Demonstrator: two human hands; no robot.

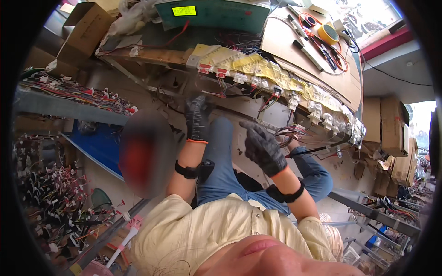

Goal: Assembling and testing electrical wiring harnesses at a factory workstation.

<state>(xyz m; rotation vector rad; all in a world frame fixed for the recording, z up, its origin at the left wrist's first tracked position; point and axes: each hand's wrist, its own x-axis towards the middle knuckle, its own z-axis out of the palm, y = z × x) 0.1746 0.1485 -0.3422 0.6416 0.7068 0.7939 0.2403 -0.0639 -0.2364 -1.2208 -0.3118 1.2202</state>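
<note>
My left hand (198, 117), in a dark glove with an orange cuff, is raised with its back toward me. Its fingertips reach the loose wires under the edge of a wiring board (276, 76), and what the fingers hold is hidden. My right hand (263, 148), gloved the same way, hovers lower with fingers apart and nothing in it, beside a bundle of red and black wires (294, 132). A row of white connectors (317, 110) and yellow labels lines the board's edge. Both wrists wear black bands above my blue jeans (221, 161).
A cardboard sheet (285, 37) on the bench carries a yellow tape roll (328, 33), pens and orange-handled scissors. Racks of wire harnesses (69, 92) fill the left. Cardboard boxes (389, 124) stack at right, another box (87, 30) at top left. A green machine (216, 14) stands behind.
</note>
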